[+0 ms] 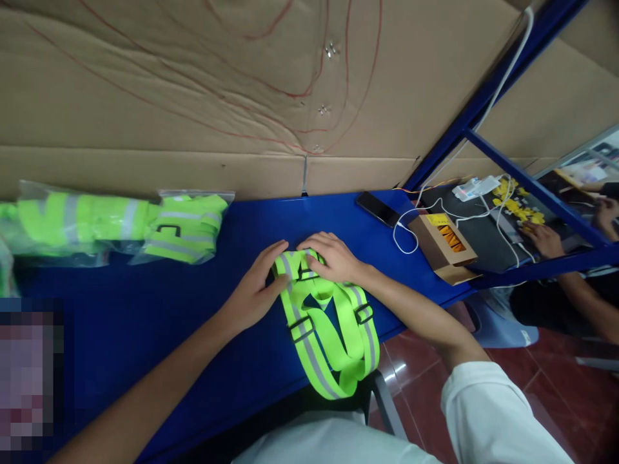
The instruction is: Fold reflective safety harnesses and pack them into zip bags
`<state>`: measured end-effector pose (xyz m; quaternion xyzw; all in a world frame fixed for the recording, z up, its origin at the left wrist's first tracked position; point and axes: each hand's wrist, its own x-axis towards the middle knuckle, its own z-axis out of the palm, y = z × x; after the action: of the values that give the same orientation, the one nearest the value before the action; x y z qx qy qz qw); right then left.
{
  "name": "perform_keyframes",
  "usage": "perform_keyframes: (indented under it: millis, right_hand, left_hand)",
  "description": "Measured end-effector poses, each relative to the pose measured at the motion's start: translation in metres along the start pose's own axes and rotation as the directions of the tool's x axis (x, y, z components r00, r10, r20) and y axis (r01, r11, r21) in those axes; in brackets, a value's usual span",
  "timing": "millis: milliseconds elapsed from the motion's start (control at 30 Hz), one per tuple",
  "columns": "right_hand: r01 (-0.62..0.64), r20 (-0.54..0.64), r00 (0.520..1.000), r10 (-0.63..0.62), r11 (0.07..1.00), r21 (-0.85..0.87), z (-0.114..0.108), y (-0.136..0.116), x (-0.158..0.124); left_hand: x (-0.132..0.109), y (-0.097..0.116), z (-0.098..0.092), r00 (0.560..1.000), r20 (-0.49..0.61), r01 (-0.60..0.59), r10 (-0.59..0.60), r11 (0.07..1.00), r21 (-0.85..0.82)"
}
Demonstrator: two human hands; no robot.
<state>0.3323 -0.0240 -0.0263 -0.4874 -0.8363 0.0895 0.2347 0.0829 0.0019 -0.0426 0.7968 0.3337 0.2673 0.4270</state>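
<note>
A neon-green reflective strap vest (pixel 319 348) with grey stripes and black plastic buckles lies on the blue table, its near end reaching over the front edge. My left hand (pixel 258 290) grips its far left corner, thumb on top and fingers along the outer side. Over the far end, my right hand (pixel 333 258) holds the gathered straps close to a black buckle, with thumb and fingers curled. Parts of the straps are hidden under the right fingers. Several more green vests (pixel 186 225) in clear plastic bags lie in a row at the left.
A black phone (pixel 380 209) with a white cable lies at the back right, beside an open cardboard box (pixel 442 245) of orange items. A blue frame post (pixel 449 145) rises there. Beyond it, another person's hand (pixel 544 240) is near yellow pieces. Cardboard (pixel 193 96) lines the back.
</note>
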Motion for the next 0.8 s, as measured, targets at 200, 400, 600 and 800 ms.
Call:
perform_keyframes:
  millis: [200, 400, 600, 800]
  right_hand:
    - [0.057, -0.053, 0.997, -0.056, 0.998, 0.023, 0.002, 0.000, -0.004]
    - [0.133, -0.067, 0.988, -0.136, 0.990, -0.042, -0.001, -0.005, -0.004]
    - [0.080, 0.044, 0.996, -0.076, 0.991, -0.107, -0.003, -0.009, -0.004]
    - [0.091, 0.082, 0.993, -0.087, 0.995, -0.034, -0.002, -0.007, -0.003]
  left_hand:
    - [0.005, 0.004, 0.001, 1.000, 0.021, 0.012, -0.010, 0.998, -0.054]
    - [0.009, 0.008, 0.006, 0.998, -0.049, 0.040, -0.045, 0.994, -0.098]
    - [0.004, 0.019, 0.009, 0.976, -0.184, 0.112, -0.112, 0.994, -0.011]
    - [-0.009, 0.026, 0.001, 0.960, -0.212, 0.226, -0.183, 0.953, 0.200]
